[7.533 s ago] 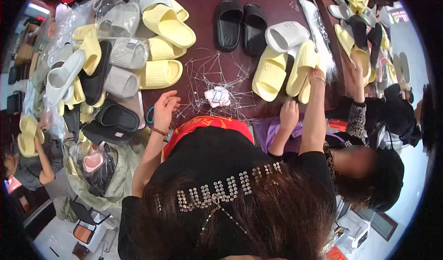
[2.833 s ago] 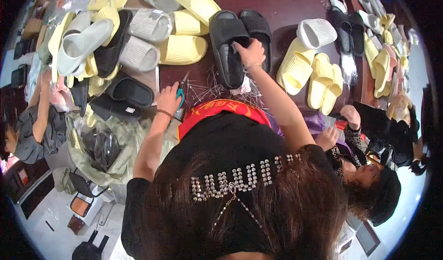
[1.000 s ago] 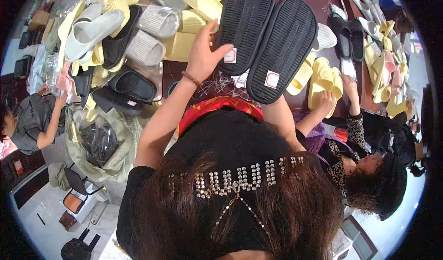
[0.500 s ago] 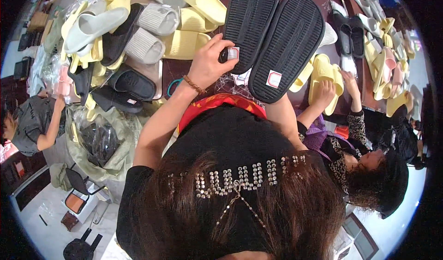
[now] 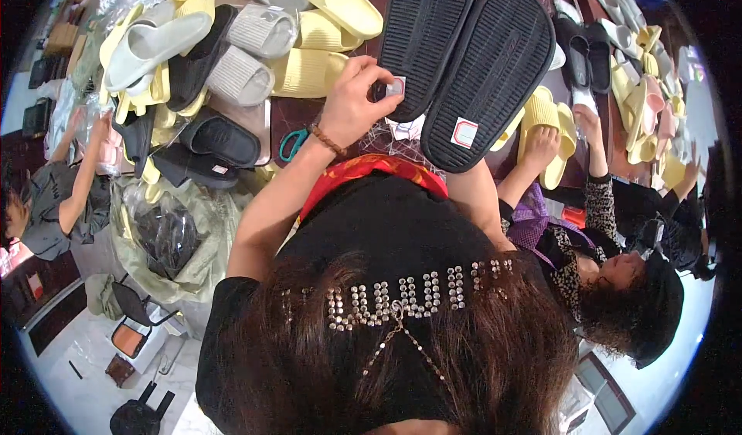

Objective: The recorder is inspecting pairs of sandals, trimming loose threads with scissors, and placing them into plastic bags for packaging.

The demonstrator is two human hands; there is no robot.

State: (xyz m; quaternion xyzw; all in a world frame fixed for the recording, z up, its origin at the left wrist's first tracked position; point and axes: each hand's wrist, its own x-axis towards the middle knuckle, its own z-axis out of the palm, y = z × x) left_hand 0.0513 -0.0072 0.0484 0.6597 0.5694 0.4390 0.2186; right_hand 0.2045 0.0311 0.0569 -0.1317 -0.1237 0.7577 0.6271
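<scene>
Two black slide sandals are raised in front of me, ribbed soles facing up, side by side. A white sticker with a red border is on the heel of the right sole. My left hand is closed in a pinch at the heel of the left sole, thumb and fingertips on a small whitish sticker. My right forearm runs up beneath the right sandal, which hides my right hand and its fingers. A crumpled white piece lies below the left heel.
Grey slides, yellow slides and black slides pile up at the left. Teal scissors handles lie near my left wrist. A co-worker at the right touches a yellow slide. An open sack stands at the lower left.
The pair of black slides has shifted slightly right, and my left hand has moved slightly with it, still pinching at the heel. The scissors handles show more now.
</scene>
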